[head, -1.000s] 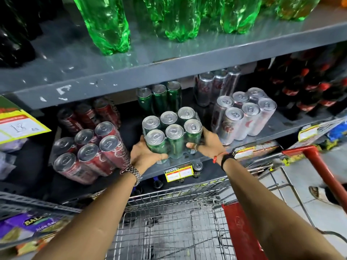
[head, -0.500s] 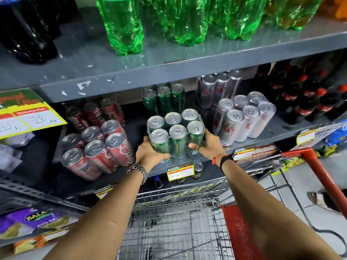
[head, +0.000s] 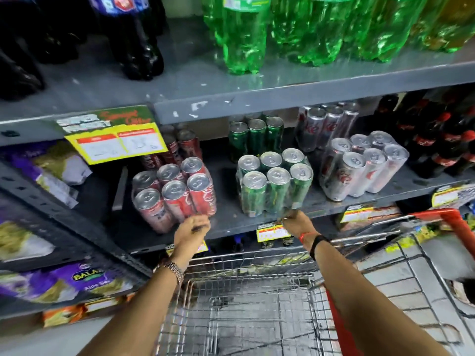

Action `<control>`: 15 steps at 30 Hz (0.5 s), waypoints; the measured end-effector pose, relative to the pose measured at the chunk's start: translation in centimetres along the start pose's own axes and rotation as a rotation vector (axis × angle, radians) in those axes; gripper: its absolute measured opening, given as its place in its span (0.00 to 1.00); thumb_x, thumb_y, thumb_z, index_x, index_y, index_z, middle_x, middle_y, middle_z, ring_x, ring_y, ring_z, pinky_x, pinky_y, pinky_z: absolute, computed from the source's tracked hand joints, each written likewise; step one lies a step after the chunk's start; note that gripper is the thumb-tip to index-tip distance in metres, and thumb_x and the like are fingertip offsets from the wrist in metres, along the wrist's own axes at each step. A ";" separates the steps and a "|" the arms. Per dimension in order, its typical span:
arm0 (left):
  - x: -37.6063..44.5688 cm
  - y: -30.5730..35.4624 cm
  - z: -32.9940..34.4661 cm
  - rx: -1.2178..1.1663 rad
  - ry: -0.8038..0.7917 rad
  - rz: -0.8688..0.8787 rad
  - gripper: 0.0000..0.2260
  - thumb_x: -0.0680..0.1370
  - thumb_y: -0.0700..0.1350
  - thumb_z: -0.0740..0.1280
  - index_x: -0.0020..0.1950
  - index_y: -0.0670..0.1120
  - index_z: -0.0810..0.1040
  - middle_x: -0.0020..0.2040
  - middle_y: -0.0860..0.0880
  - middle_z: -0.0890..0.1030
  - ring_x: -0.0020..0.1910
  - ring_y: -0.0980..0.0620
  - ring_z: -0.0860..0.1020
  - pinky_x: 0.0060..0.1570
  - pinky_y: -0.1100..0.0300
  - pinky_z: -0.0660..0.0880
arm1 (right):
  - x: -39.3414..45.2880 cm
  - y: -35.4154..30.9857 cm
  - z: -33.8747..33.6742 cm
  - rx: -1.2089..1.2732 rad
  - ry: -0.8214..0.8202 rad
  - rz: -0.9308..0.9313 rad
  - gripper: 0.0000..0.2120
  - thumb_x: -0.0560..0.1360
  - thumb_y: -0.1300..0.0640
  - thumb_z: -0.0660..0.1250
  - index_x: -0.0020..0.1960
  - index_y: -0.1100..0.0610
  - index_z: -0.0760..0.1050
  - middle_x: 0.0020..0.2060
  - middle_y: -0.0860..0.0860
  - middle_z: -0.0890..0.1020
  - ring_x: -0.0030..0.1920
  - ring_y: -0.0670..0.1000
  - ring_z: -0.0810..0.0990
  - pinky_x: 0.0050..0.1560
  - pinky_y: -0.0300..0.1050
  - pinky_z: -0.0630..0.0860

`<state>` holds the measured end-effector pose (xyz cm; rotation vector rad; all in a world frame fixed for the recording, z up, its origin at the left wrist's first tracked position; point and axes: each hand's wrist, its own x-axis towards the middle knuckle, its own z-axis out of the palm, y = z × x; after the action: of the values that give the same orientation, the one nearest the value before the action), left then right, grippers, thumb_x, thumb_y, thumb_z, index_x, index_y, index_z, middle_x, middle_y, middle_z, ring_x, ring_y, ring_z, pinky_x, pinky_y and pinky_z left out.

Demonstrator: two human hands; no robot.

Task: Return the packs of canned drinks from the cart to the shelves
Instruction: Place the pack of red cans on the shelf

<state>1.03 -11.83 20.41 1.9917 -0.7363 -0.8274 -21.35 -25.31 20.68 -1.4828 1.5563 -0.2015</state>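
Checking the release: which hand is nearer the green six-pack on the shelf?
Right. The right hand sits at the green six-pack's lower front corner; the left hand is off to its left, below the red six-pack.

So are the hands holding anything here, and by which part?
Left hand holds nothing. Right hand is blurred at the green can pack's lower front corner; whether its fingers grip the wrap cannot be told.

Green plastic bottles [head: 303,29] right of dark bottles [head: 136,44]; yellow price sign [head: 115,143] below dark bottles; purple packets [head: 64,281] lower left.
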 end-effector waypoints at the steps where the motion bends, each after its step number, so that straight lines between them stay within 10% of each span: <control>1: -0.1 -1.0 -1.2 -0.023 0.031 -0.031 0.09 0.73 0.39 0.69 0.53 0.43 0.80 0.50 0.43 0.84 0.51 0.48 0.81 0.56 0.52 0.75 | -0.4 -0.9 0.7 0.018 -0.050 -0.010 0.15 0.74 0.62 0.62 0.58 0.67 0.75 0.57 0.65 0.79 0.58 0.63 0.77 0.49 0.44 0.71; 6: 0.3 -4.6 -7.3 -0.080 0.232 -0.141 0.11 0.70 0.40 0.72 0.51 0.41 0.77 0.48 0.38 0.83 0.51 0.39 0.81 0.55 0.48 0.75 | -2.7 -7.6 6.1 0.215 -0.247 -0.028 0.08 0.75 0.69 0.58 0.49 0.62 0.74 0.33 0.54 0.79 0.30 0.44 0.76 0.29 0.32 0.69; 15: 2.6 -1.9 -12.9 -0.010 -0.013 0.076 0.29 0.58 0.54 0.79 0.53 0.50 0.71 0.52 0.52 0.80 0.53 0.53 0.79 0.54 0.63 0.76 | -3.7 -15.6 12.4 0.156 -0.027 -0.319 0.34 0.60 0.72 0.74 0.63 0.67 0.67 0.54 0.58 0.77 0.55 0.51 0.74 0.63 0.51 0.71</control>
<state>12.91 -6.76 23.66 1.9389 -0.8084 -0.7988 -2.57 -20.38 26.35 -1.5950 1.2460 -0.4756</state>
